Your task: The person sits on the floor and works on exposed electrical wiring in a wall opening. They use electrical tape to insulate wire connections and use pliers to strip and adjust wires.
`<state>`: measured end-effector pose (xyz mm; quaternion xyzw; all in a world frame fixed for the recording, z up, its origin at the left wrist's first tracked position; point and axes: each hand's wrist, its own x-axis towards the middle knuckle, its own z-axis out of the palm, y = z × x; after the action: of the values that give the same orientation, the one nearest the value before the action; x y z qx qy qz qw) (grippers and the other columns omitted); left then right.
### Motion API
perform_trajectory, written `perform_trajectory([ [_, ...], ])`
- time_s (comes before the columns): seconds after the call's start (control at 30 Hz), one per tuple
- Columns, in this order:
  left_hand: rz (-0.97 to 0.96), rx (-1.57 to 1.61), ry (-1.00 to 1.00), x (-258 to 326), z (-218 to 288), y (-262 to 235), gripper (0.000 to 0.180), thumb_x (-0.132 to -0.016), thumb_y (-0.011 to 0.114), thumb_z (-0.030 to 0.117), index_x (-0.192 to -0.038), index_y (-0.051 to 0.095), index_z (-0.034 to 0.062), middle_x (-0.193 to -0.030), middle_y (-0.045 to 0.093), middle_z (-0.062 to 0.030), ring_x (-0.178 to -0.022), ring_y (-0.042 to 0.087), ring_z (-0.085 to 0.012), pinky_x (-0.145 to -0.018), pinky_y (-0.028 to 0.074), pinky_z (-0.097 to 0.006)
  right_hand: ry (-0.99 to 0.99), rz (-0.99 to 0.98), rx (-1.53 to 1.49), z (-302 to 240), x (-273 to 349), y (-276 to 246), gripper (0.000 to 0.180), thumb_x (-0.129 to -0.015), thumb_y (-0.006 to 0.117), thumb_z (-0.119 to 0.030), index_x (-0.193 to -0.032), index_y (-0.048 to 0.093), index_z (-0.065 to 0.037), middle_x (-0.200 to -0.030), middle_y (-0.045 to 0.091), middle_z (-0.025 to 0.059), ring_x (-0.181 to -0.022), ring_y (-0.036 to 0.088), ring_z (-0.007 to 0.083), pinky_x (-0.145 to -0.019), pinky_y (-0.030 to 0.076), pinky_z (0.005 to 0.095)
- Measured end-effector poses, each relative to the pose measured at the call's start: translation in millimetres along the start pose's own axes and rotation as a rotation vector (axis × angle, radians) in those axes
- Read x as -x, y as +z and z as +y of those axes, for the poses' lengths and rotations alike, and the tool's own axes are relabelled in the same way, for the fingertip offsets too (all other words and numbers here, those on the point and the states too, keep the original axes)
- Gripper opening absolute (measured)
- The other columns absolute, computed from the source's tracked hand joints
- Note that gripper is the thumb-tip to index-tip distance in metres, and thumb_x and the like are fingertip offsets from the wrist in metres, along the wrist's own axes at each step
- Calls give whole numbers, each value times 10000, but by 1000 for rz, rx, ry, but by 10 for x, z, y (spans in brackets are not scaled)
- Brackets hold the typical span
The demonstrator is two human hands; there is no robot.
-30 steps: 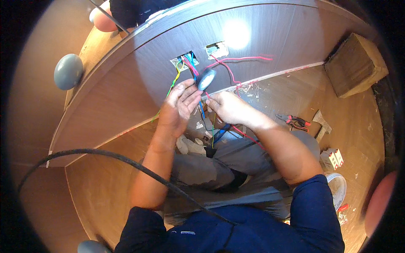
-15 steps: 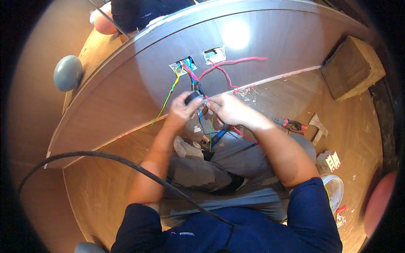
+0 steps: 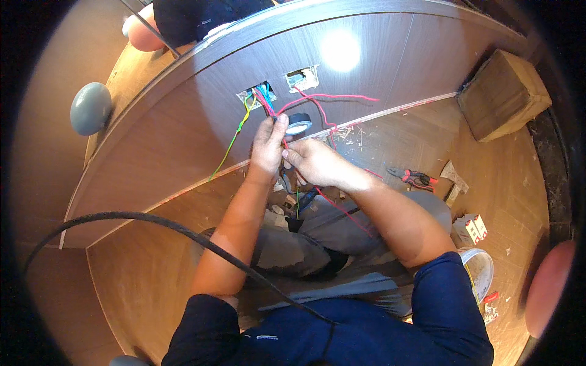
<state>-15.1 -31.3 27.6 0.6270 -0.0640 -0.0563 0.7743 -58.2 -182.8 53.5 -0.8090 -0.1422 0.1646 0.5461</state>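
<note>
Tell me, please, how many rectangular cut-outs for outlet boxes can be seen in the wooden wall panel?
2. The left cut-out has coloured wires spilling out, just above the left hand. The right cut-out sits beside it, with a red wire leaving it. Others may lie out of view.

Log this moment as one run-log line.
left hand: pinching red wire | right hand: gripping same wire | black tape roll: hanging at wire | wall opening: coloured wires out

Both hands have risen toward the wall; the tape roll seemingly reappears above them.
</note>
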Motion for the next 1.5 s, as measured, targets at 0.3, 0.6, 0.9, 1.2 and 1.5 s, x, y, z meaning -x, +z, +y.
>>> perform_trajectory([
  [0.3,-131,-476,-284,112,321,-356,288,-970,673,290,-1067,696,20,-868,692,-45,-742,649,-137,-674,552,-308,154,-121,3,59,-21,-188,389,-1032,500,-308,-895,686,4,-728,672,161,-726,679,273,-694,511,429],
  [0.6,105,-444,209,35,282,-184,286,-968,684,192,-1201,627,37,-1041,639,-37,-845,585,-89,-749,499,-262,18,-18,128,110,-65,-2,344,-999,523,-288,-950,695,6,-886,687,271,-915,675,438,-816,504,506],
  [0.9,98,-192,-19,-27,43,51,320,-895,783,309,-988,661,27,-854,661,-22,-769,596,-108,-696,496,-285,-66,-37,-42,50,-4,-21,340,-1054,488,-231,-864,659,-7,-586,578,83,-546,584,172,-556,471,359],
  [1.2,36,-815,36,4,430,-416,299,-885,779,297,-930,687,16,-761,644,-58,-697,592,-154,-664,487,-323,41,-74,89,87,-24,-173,347,-1041,503,-297,-944,676,-13,-725,658,157,-668,682,276,-667,519,438],
  [1.5,173,-364,184,8,496,-92,307,-1008,624,278,-1187,641,28,-1014,677,-74,-833,645,-151,-730,528,-294,-42,-6,45,92,-49,-49,346,-1062,486,-241,-873,620,16,-609,585,84,-522,583,178,-539,481,360],
])
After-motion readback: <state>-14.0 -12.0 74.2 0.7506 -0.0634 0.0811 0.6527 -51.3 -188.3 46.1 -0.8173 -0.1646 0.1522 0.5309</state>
